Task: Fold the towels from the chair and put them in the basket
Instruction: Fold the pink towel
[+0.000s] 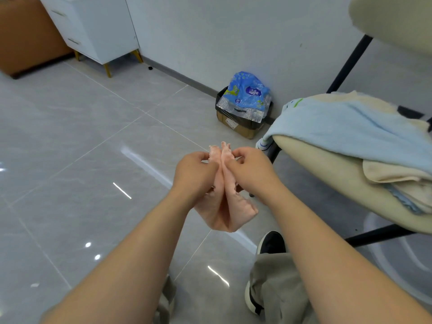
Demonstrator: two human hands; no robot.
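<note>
The person has the small pink towel [225, 206] held up over the floor, both arms stretched forward and the hands almost knuckle to knuckle. The left hand [195, 170] pinches one top corner and the right hand [251, 168] the other, fingers closed tight on the cloth, so the two halves hang face to face. The towel drops from the pinches towards the person's feet, its long axis along that hang, the fold at the bottom. I'd say the next fold must bring that low end up to the hands. The chair [327, 164], with a blue towel [350, 127] and a cream towel [397, 176], stands to the right, nearer the right hand; a pale tub [397, 253] under it may be the basket
</note>
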